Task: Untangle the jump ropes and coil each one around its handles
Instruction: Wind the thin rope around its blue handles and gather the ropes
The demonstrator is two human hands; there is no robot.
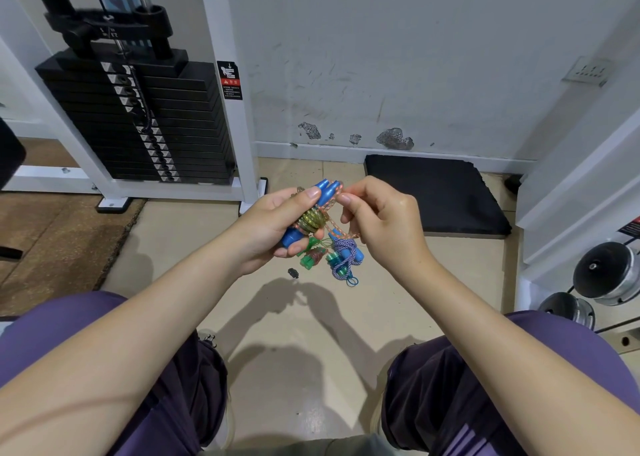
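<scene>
Left hand: Clearly, from my remote seat I saw the left hand (273, 223) curled round a pair of blue handles (320, 192) held side by side, thumb laid along the top near their tapered tips, fingers wrapped underneath.
Right hand: I saw the right hand (384, 223) pinching the orange rope (332, 206) between thumb and forefinger just beside the handle tips; the other fingers were bent loosely, and I could not tell whether they touched the rope.
Coil in hand: the orange rope was wound in several turns around the middle of the blue handles (311, 220); I could not count the turns exactly, and a loose length ran from the coil up to the pinching fingers.
Rope on floor, first: I made out a bundle with green handles (308, 259) lying on the tiled floor (294, 334) below the hands, a reddish cord around it.
Rope on floor, second: just beside it lay a purple-and-white rope (344, 258) wrapped round blue and teal handles.
Count: I counted three ropes in all, one in the hands and two on the floor, the floor pair close together, possibly touching.
Surroundings: I noted a black weight stack (138, 119) at the back left, a black mat (436, 192) against the wall, and two metal dumbbell ends (602, 275) at right.
</scene>
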